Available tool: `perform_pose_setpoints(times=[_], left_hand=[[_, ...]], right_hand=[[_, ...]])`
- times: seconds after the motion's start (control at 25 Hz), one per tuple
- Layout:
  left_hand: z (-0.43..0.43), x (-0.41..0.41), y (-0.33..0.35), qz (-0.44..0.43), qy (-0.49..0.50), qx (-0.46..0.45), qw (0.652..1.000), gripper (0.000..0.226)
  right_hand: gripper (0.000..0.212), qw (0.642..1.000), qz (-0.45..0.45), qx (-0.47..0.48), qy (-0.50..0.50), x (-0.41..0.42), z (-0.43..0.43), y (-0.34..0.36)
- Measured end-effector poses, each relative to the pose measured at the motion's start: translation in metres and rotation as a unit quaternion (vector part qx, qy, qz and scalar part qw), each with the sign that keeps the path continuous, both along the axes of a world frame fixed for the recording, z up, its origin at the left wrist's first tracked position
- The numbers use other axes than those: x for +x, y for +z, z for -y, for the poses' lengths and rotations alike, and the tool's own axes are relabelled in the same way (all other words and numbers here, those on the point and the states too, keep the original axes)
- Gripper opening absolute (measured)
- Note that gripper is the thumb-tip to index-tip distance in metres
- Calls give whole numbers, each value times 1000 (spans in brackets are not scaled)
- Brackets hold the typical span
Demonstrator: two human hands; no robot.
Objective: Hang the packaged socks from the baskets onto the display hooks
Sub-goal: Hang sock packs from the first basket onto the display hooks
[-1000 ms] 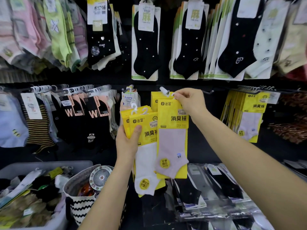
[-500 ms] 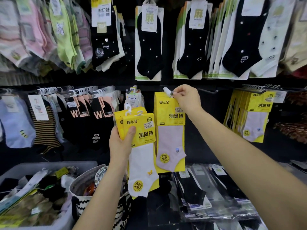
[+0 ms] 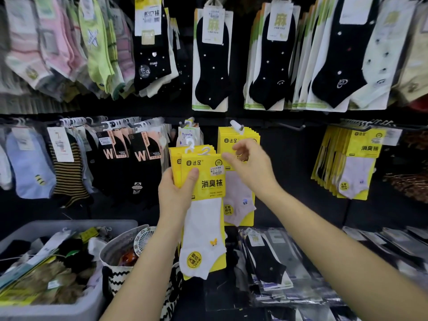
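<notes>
The left grip (image 3: pixel 178 193) is clamped on a fanned stack of yellow sock packs (image 3: pixel 203 179), with the thumb pressed across the front card and the fingers behind. The right grip (image 3: pixel 252 167) sits just to its right. Its fingers are apart and loosely curled at the top corner of the front pack, and I can make out nothing held between them.

Up and slightly right of the right grip, the display hook (image 3: pixel 236 126) already carries a thick bunch of hung yellow packs (image 3: pixel 231 140), which crowd close to its white tip.

The first risk I see is peeling. Only the thumb separates the front card from the ones behind it. If the right grip takes more than one card, or the thumb eases too early, spare packs are likely to slide down towards the zigzag basket (image 3: pixel 120 274) below the left wrist.

The small white hangers (image 3: pixel 205 151) at the top of the stack overlap, so they could snag on each other as one pack is drawn away.

The display hook has little free length showing. A pack threaded on carelessly may sit right at the tip and drop off, or the push may nudge the hung ones loose.

The TuyaYa pack (image 3: pixel 188 135), just above the left grip, hangs close enough to be knocked.
</notes>
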State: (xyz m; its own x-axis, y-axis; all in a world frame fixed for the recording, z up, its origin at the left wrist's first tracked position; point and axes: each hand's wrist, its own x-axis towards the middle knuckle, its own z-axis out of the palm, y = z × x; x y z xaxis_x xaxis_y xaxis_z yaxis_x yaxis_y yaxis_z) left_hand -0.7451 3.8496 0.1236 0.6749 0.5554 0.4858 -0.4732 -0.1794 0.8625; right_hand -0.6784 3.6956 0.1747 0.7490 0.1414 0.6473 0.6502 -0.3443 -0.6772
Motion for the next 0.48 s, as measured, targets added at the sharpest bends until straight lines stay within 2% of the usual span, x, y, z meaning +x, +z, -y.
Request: perform_pose_setpoints(times=[0.12,0.32,0.36,0.48], left_hand=[[8,1,-2,-6,-36,-19,999,12],[18,1,-2,-6,-121,-18,992,52],[20,2,-2,-9,-127,-13,992,51],[27,1,-4,-15,-147,-15,989,28]], right_hand=[[44,995,-92,-26,38,-8,-9,-9],[28,991,-130,19,37,-9,6,-4],[28,991,-131,22,35,-10,10,-4],[29,996,-76,18,46,-12,20,-1]])
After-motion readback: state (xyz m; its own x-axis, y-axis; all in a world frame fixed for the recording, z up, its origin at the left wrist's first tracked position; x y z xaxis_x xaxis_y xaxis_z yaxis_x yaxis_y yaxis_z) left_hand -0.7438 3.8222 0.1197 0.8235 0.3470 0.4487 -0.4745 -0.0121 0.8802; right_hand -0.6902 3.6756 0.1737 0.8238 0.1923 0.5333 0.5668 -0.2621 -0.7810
